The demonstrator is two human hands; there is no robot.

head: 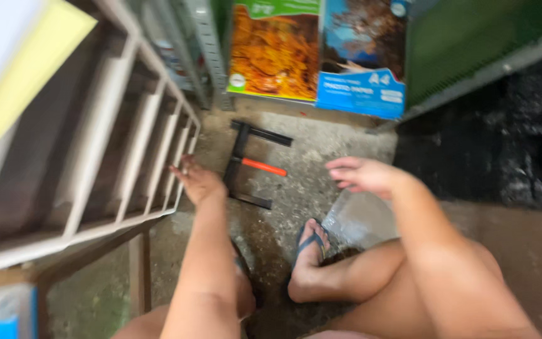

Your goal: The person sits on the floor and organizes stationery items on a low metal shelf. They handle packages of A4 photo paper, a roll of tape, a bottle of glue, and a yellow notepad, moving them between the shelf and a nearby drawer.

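Head view, looking down on a concrete floor (321, 141). Landmark: black bar clamp with orange handle (250, 164), lying flat on the floor. Beyond the clamp, leaning upright — two flat rectangular packs: one orange with a green band along top and bottom (274, 50), and just right of it, touching, one blue with a dark picture and a lighter blue label strip at its lower edge (362, 56). Right of the clamp, nearer the person, a crumpled clear plastic bag (359, 220) on the floor beside a foot in a blue flip-flop (310, 248). Left of the clamp, a pale slatted frame (127, 157) tilted on its side. Left hand (199, 181): fingers loosely spread, holding nothing, just beside the clamp's bar and against the frame's end. Right hand (362, 174): open, fingers extended toward the clamp, empty, hovering near the orange handle's tip — not touching.
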